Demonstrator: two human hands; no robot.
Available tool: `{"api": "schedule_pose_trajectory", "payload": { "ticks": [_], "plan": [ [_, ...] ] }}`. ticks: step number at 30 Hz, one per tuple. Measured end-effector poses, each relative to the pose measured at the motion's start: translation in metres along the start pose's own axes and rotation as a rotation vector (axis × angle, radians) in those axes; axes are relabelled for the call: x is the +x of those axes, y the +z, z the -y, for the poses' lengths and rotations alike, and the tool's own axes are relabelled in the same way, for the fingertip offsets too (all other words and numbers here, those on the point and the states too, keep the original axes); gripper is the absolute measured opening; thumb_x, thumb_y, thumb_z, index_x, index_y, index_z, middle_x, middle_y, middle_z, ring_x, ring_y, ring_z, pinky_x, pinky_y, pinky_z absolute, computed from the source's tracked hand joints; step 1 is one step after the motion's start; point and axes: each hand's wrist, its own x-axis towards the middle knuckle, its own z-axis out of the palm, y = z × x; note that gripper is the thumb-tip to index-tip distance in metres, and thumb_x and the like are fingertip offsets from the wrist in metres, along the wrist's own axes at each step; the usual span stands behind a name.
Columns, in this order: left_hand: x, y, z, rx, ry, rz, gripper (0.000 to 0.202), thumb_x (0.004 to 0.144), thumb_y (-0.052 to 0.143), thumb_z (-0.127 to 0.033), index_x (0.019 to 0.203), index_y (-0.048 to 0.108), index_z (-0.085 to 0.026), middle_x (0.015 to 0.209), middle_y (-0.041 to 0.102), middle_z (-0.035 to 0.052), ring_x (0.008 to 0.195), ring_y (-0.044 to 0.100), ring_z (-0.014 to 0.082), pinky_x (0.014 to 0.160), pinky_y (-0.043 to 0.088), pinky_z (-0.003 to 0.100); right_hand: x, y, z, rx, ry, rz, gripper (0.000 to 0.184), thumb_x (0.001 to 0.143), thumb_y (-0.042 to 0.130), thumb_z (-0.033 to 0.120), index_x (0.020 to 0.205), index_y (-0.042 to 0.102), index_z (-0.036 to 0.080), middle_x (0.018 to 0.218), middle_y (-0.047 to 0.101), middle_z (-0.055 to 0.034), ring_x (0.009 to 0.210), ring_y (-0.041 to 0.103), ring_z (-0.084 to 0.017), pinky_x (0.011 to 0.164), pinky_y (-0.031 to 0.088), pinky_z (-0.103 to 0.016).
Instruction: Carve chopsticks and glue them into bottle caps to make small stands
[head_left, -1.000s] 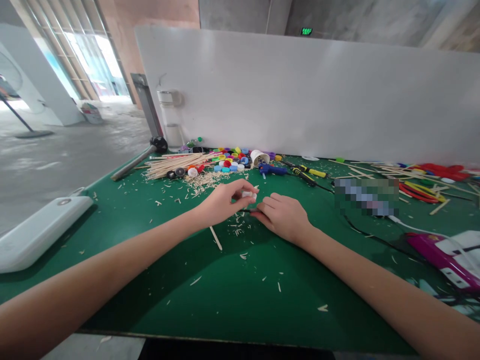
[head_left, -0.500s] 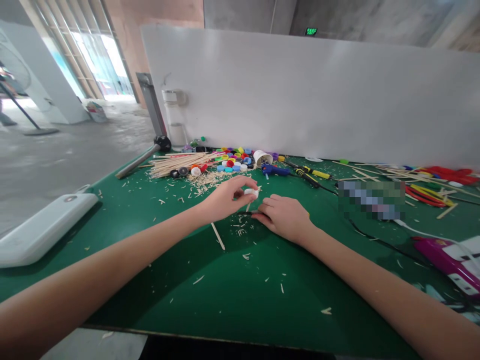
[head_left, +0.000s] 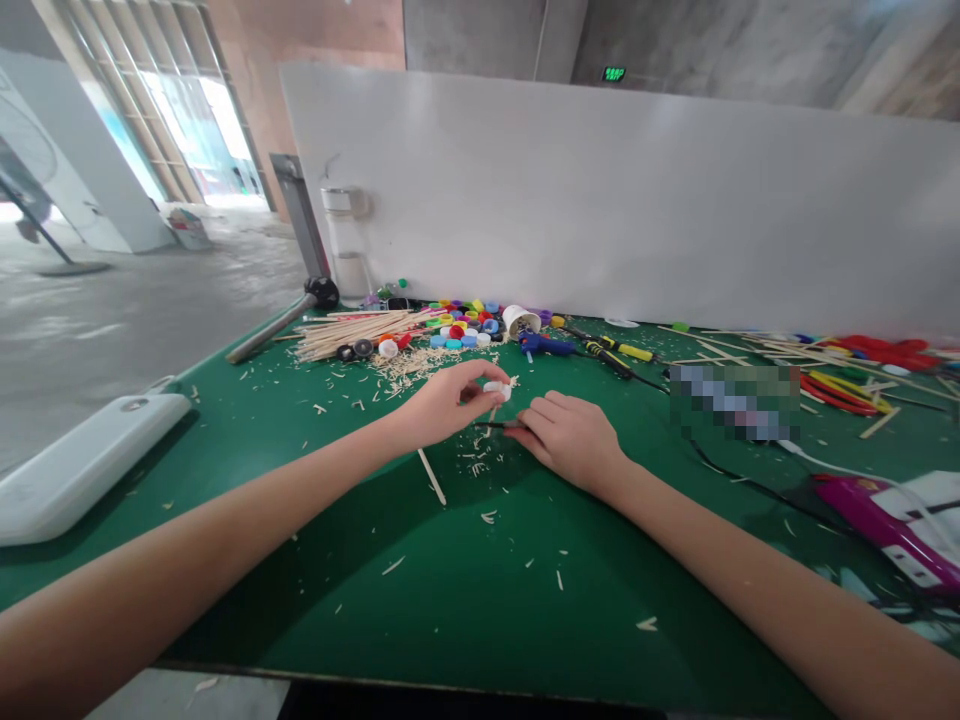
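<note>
My left hand [head_left: 444, 402] pinches a small white bottle cap [head_left: 496, 388] with a thin wooden stick under it, just above the green table [head_left: 465, 580]. My right hand [head_left: 568, 436] is curled beside it, fingers closed on a thin dark tool [head_left: 491, 426] whose tip points left toward the cap. Wood shavings [head_left: 477, 466] lie under both hands. A loose wooden stick [head_left: 432, 476] lies on the table just below my left wrist.
At the back lie a bundle of wooden sticks [head_left: 352, 330], a heap of coloured bottle caps [head_left: 461, 326], a tipped white cup [head_left: 519, 319], a blue glue gun [head_left: 546, 345] and screwdrivers [head_left: 619, 351]. A white case [head_left: 75, 465] sits far left, a purple-and-white device [head_left: 892, 520] right.
The cap in my left hand has shifted slightly; both hands stay in place. The camera has moved a little.
</note>
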Motion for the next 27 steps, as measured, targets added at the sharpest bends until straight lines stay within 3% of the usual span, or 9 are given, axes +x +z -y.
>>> {"api": "schedule_pose_trajectory", "payload": {
  "ticks": [5, 10, 14, 19, 24, 27],
  "plan": [
    [0.000, 0.000, 0.001, -0.015, -0.013, -0.001, 0.025, 0.091, 0.050, -0.036, 0.109, 0.057, -0.021, 0.084, 0.069, 0.0035, 0.071, 0.065, 0.0129, 0.058, 0.048, 0.024, 0.001, 0.000, -0.002, 0.055, -0.037, 0.076, 0.042, 0.098, 0.040, 0.045, 0.080, 0.067, 0.017, 0.074, 0.065, -0.0032, 0.071, 0.054, -0.015, 0.058, 0.028, -0.029],
    [0.000, -0.002, 0.004, -0.051, 0.019, 0.014, 0.026, 0.091, 0.048, -0.037, 0.109, 0.057, -0.021, 0.085, 0.070, 0.0034, 0.072, 0.065, 0.0133, 0.063, 0.052, 0.027, -0.001, -0.001, -0.003, 0.024, -0.023, -0.020, 0.042, 0.097, 0.041, 0.044, 0.081, 0.068, 0.016, 0.071, 0.063, -0.0041, 0.070, 0.053, -0.015, 0.059, 0.029, -0.029],
    [0.000, -0.002, 0.003, -0.030, 0.008, 0.007, 0.026, 0.091, 0.049, -0.037, 0.109, 0.058, -0.021, 0.087, 0.071, 0.0040, 0.073, 0.065, 0.0133, 0.064, 0.052, 0.027, -0.001, -0.001, -0.003, 0.032, -0.075, 0.028, 0.042, 0.097, 0.041, 0.044, 0.079, 0.068, 0.016, 0.072, 0.064, -0.0028, 0.069, 0.052, -0.015, 0.058, 0.029, -0.029],
    [0.000, -0.003, 0.006, -0.065, 0.008, 0.016, 0.026, 0.091, 0.050, -0.037, 0.110, 0.058, -0.021, 0.093, 0.070, 0.0034, 0.081, 0.067, 0.0131, 0.071, 0.053, 0.026, -0.001, -0.002, -0.002, 0.017, -0.046, -0.028, 0.043, 0.098, 0.040, 0.043, 0.080, 0.068, 0.016, 0.071, 0.062, -0.0037, 0.069, 0.051, -0.015, 0.059, 0.029, -0.029],
    [0.000, -0.005, 0.012, -0.141, 0.023, 0.012, 0.025, 0.091, 0.051, -0.037, 0.108, 0.058, -0.020, 0.102, 0.069, 0.0053, 0.086, 0.068, 0.0135, 0.075, 0.055, 0.027, 0.000, -0.003, -0.004, 0.070, -0.057, 0.061, 0.042, 0.097, 0.041, 0.044, 0.076, 0.066, 0.017, 0.072, 0.063, -0.0025, 0.070, 0.051, -0.014, 0.059, 0.030, -0.028],
    [0.000, -0.006, 0.011, -0.148, 0.032, 0.041, 0.027, 0.091, 0.050, -0.036, 0.111, 0.058, -0.020, 0.100, 0.070, 0.0059, 0.087, 0.068, 0.0139, 0.077, 0.055, 0.028, -0.002, -0.003, -0.003, 0.043, -0.051, -0.015, 0.041, 0.098, 0.040, 0.042, 0.080, 0.067, 0.016, 0.071, 0.062, -0.0034, 0.069, 0.051, -0.015, 0.060, 0.030, -0.029]
  ]
}}
